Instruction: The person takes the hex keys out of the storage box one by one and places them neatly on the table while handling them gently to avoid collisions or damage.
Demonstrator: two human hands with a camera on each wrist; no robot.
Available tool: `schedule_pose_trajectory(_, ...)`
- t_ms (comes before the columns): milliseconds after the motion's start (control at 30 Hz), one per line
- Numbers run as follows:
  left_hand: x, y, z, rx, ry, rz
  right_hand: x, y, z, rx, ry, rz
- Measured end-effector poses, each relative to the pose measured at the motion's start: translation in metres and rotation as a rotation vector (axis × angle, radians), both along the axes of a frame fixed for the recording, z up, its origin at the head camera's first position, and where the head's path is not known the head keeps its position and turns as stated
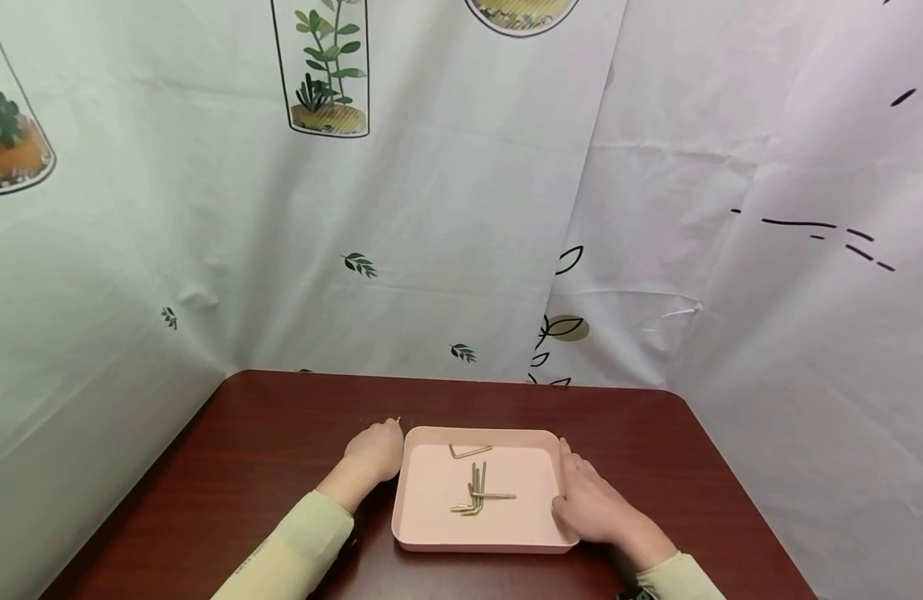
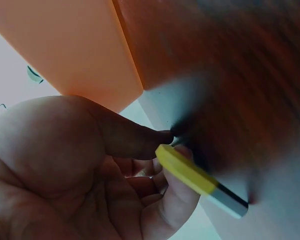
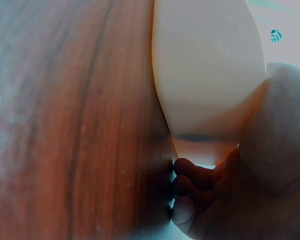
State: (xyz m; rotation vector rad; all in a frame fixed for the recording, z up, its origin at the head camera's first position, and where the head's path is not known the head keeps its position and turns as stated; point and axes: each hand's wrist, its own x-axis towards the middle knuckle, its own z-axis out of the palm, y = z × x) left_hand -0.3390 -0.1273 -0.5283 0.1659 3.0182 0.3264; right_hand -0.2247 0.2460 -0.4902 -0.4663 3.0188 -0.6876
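A pink tray (image 1: 517, 533) lies on the table between the hands. Inside it, one brass-coloured hex key (image 1: 470, 452) sits apart near the far wall, and several more hex keys (image 1: 478, 492) lie crossed in a cluster at the middle. Just off the tray's far left corner, my left hand (image 1: 376, 448) pinches another hex key (image 2: 187, 172) between thumb and fingers, close over the table; most of it is hidden in the head view. At the tray's right side, my right hand (image 1: 592, 502) grips the wall, thumb over the rim and fingers down the outside.
The dark red wooden table (image 1: 281, 425) extends around the tray on all sides. White printed cloth (image 1: 431, 208) hangs behind the table and along both sides.
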Motion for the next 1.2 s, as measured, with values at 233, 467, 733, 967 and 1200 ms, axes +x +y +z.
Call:
schedule_pose_trajectory(233,-0.003,0.0,-0.006,0.0,-0.001,-0.001,0.001,-0.001,0.002,-0.004,0.006,-0.005)
schedule_pose_trajectory(467,0.016,0.007,0.023,-0.005,-0.025,0.002,0.0,0.0,0.002,-0.003,0.002,-0.012)
schedule_pose_trajectory(733,0.034,0.014,0.05,-0.01,-0.049,-0.002,0.0,0.0,0.002,-0.011,-0.024,-0.01)
schedule_pose_trajectory(967,0.035,0.014,0.048,-0.018,-0.048,0.003,0.0,0.0,0.003,-0.011,-0.029,-0.012)
schedule_pose_trajectory(1200,0.04,0.015,0.055,-0.011,-0.063,0.014,0.0,-0.001,0.002,-0.004,-0.023,-0.015)
